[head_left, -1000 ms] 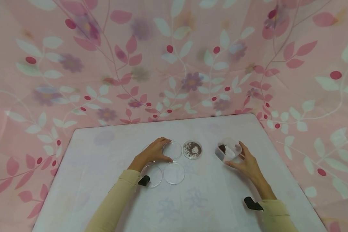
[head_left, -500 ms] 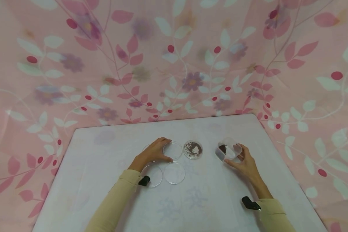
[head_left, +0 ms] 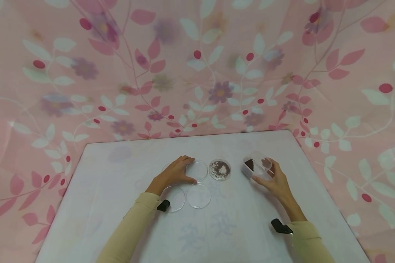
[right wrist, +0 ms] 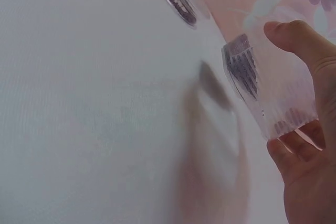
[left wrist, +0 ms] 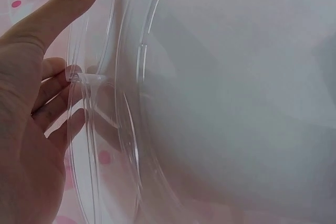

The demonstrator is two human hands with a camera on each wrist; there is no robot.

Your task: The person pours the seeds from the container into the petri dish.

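My left hand holds a clear round petri dish by its edge, thumb at the near rim and fingers at the far rim. In the left wrist view the thumb and fingers lie around clear plastic rims. My right hand grips a clear plastic box, raised and tilted, with dark brown crumbly material at its left end. The right wrist view shows that box between thumb and fingers. Between the hands lies a petri dish of brown and white material.
Two more clear petri dishes lie in the nearer row, a left one and a right one. Another dish is mostly hidden behind the left hand. The white-covered table meets a pink floral curtain at the back.
The right hand has shifted slightly left with the box. The left hand stays at its dish, and the other dishes keep their places.
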